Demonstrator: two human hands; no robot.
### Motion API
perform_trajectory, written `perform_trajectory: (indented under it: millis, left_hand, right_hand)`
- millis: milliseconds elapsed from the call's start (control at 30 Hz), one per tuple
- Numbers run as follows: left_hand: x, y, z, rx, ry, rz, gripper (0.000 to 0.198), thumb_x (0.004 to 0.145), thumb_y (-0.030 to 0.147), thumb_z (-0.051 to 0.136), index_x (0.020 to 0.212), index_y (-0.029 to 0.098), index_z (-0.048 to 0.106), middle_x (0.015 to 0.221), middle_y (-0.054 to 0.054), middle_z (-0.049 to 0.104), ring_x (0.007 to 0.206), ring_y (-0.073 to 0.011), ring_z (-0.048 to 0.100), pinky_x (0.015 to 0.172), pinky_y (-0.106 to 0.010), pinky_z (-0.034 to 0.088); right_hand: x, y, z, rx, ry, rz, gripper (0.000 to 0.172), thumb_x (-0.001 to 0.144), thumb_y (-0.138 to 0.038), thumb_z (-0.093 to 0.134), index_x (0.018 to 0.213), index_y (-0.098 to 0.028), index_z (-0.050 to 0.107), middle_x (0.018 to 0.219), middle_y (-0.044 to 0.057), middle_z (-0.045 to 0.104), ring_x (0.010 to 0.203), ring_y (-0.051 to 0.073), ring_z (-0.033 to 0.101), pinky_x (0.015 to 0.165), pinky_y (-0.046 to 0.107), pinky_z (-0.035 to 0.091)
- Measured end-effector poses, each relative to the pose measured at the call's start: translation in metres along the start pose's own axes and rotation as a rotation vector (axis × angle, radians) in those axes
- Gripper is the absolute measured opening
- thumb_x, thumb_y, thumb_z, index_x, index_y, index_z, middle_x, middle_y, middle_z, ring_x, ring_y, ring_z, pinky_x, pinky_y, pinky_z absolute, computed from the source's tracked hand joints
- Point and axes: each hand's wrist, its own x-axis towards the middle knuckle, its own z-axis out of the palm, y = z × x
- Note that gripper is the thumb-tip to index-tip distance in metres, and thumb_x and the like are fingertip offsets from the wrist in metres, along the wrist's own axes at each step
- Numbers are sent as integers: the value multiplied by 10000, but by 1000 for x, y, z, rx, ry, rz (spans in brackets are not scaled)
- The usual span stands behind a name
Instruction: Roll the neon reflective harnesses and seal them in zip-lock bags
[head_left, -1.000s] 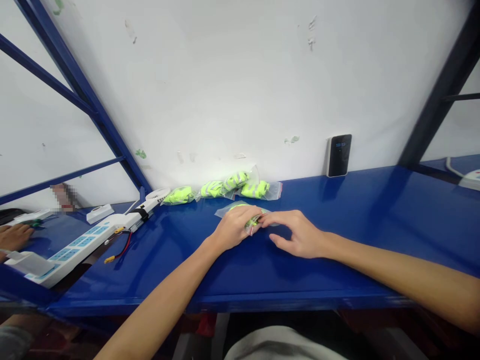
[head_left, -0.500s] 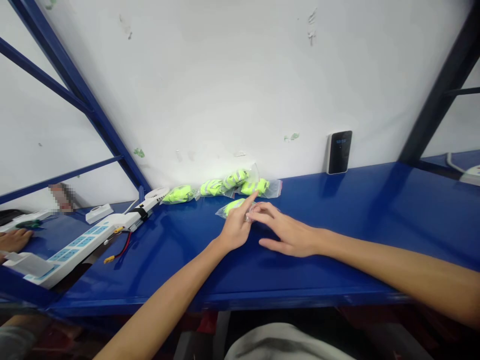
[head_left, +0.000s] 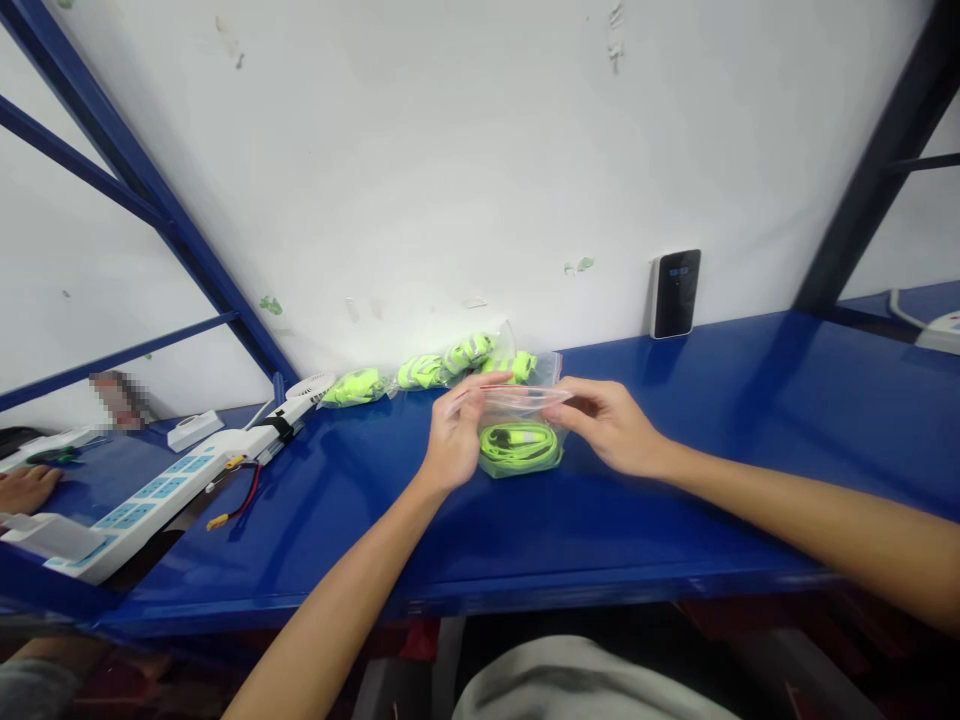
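A clear zip-lock bag (head_left: 559,458) is held up above the blue table, its mouth edged by a red line. Inside it lies a coiled neon-yellow strap (head_left: 517,446) with a pale band and some dark part on it. My left hand (head_left: 456,432) pinches the left side of the bag's mouth between thumb and fingers. On the other side, my right hand (head_left: 609,425) grips the right corner of the mouth. The bag's mouth looks slightly parted. Right behind my hands, more bagged neon-yellow straps (head_left: 424,372) lie against the wall.
The blue table (head_left: 360,530) meets a white wall (head_left: 450,180). A black-fronted device (head_left: 675,293) leans there at right. To the left are a white power strip (head_left: 142,512), a cable with yellow connectors (head_left: 251,495) and a small fan (head_left: 311,387). Another person's hand (head_left: 30,487) rests at far left.
The bag with the coiled strap has been raised from the table and turned toward me. My hands have moved apart, one at each side of its mouth.
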Motion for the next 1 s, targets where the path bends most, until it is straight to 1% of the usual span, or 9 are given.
perform_trajectory:
  millis: [67,133,267,433,567,667,767,867,1000]
  left_hand:
    - [-1,0,-2,-53,35,19,554,915,596,413,1162,149,629,1053,-115,720,972,-258,686,841,-387,555]
    - [-4,-2,-5,-28,11,54,575,843,610,541,1178,147,599,1072,-122,706,966,-261,683,818,-380,561]
    - [-10,-6,-5,260,-165,176,581,693,444,782,1171,167,600,1075,-95,701,1000,-252,661,947,-403,505]
    - [-4,-18,-9,480,-104,328,445,767,361,740,1170,209,628,1180,-96,669,1119,-251,617,1014,-445,470]
    - [6,-37,-31,584,-196,284,525,780,389,726,1265,242,587,1342,-115,572,1232,-269,545,1052,-506,423]
    - [8,-49,-43,634,-223,273,548,766,416,734,1265,241,589,1323,-114,586,1218,-263,552,1041,-485,434]
    - [7,-51,-44,680,-234,289,566,743,465,738,1234,215,612,1273,-119,619,1172,-263,584,1025,-445,453]
    - [5,-46,-41,748,-273,285,569,759,500,696,1233,195,617,1264,-129,623,1154,-276,595,1013,-429,460]
    - [5,-42,-39,871,-316,213,611,771,491,674,1306,217,565,1374,-140,535,1245,-310,519,1042,-471,414]
  right_hand:
    - [-3,-8,2,-14,54,6,272,909,-418,572,874,-172,684,724,12,671,646,159,615,576,264,499]
    - [-5,-11,1,-37,108,-5,256,915,-414,566,904,-181,669,689,3,657,600,146,595,529,249,478]
    - [-5,-6,-7,-124,181,-123,231,937,-370,535,1069,-208,633,877,39,712,763,189,668,667,299,543]
    - [-3,-4,-18,-407,255,-426,186,910,-292,561,1042,-264,688,1013,69,704,951,249,651,857,432,516]
    - [1,2,-20,-489,112,-494,158,916,-276,572,994,-269,710,923,59,707,856,226,643,789,411,525]
    - [2,12,-19,-512,-39,-489,212,935,-285,556,1106,-231,668,973,76,699,881,220,636,785,388,528]
    - [2,19,-17,-589,-96,-507,277,903,-320,604,1148,-201,653,1009,104,679,909,246,619,791,417,521]
    - [0,20,-14,-597,-133,-503,174,917,-279,570,1019,-215,696,1026,101,670,957,251,618,832,432,516]
    - [-3,15,-9,-509,-234,-382,178,955,-266,496,993,-210,661,1165,97,657,1061,230,631,913,386,511]
